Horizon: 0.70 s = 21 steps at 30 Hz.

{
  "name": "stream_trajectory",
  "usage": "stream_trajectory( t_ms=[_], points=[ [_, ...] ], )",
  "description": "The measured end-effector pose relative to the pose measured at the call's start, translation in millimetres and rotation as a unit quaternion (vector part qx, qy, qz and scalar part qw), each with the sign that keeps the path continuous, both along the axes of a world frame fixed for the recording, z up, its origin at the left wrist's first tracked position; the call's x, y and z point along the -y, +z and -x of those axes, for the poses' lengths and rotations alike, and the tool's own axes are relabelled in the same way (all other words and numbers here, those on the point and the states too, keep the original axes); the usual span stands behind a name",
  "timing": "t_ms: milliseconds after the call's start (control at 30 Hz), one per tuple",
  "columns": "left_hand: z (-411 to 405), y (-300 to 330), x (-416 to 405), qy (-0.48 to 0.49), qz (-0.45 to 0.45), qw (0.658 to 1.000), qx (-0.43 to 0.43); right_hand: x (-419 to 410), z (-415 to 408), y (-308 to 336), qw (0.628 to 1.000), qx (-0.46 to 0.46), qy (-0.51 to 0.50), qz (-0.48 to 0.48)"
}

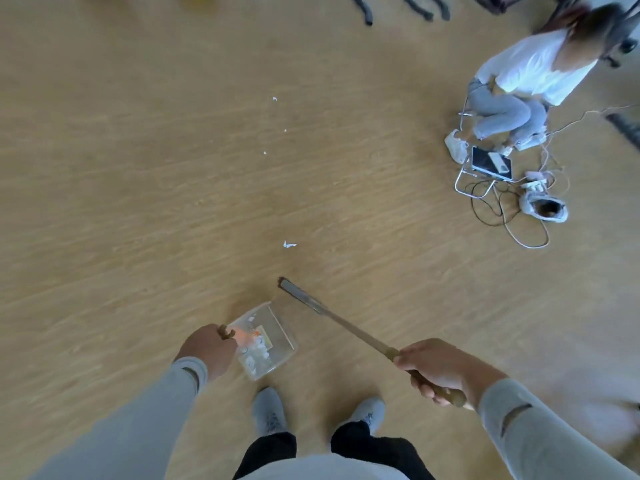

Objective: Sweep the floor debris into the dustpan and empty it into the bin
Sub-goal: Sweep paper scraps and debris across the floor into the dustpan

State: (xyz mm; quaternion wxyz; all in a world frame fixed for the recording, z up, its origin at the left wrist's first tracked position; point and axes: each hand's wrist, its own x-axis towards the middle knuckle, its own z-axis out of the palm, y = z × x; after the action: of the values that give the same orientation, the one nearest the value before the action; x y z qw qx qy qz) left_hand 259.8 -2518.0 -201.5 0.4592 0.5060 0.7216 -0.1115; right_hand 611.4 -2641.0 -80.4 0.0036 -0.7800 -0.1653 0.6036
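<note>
1. Left hand (207,348) is curled round the dustpan (266,341) handle. The pan sits just past its knuckles, already holding paper bits and something orange. Looks lifted or tilted, hard to tell, so a wobble could dump the load back out
2. Right hand (433,370) is wrapped round the broom (332,320) stick. The head is well ahead of that hand, beside the pan's far corner
3. Nearest scrap (289,244) lies beyond the broom head, smaller flecks (274,98) far past it. A fast flick would scatter them instead of gathering
4. Cables (512,216) off to the right of the right hand could snag a wide swing
5. Can't see any bin
</note>
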Motion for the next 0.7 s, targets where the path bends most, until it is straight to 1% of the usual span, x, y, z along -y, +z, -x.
stream_trajectory(
  t_ms=[133, 300, 400, 500, 567, 700],
  points=[
    [1.6, 18.1, -22.2, -0.009, -0.053, 0.999, 0.004, -5.2, -5.0, -6.8, 0.998, 0.038, -0.042, -0.03],
    [-6.0, 23.1, -48.6, -0.003, -0.071, 0.997, 0.006, -25.8, -27.8, -20.3, 0.992, 0.044, -0.094, -0.066],
    [-19.3, 24.6, -62.2, -0.002, -0.053, 0.999, -0.006, -49.7, -48.7, -36.2, 0.995, 0.051, -0.072, -0.042],
    [-34.2, 29.6, -78.9, 0.051, -0.034, 0.998, -0.013, -82.3, -70.1, -47.8, 0.997, 0.064, -0.038, -0.027],
    [-43.9, 35.9, -93.2, 0.076, -0.044, 0.996, -0.006, -105.9, -85.7, -52.5, 0.997, 0.064, -0.036, -0.029],
    [-61.4, 53.8, -129.6, 0.079, -0.043, 0.996, -0.01, -143.4, -111.6, -54.3, 0.997, 0.05, -0.05, -0.029]
  ],
)
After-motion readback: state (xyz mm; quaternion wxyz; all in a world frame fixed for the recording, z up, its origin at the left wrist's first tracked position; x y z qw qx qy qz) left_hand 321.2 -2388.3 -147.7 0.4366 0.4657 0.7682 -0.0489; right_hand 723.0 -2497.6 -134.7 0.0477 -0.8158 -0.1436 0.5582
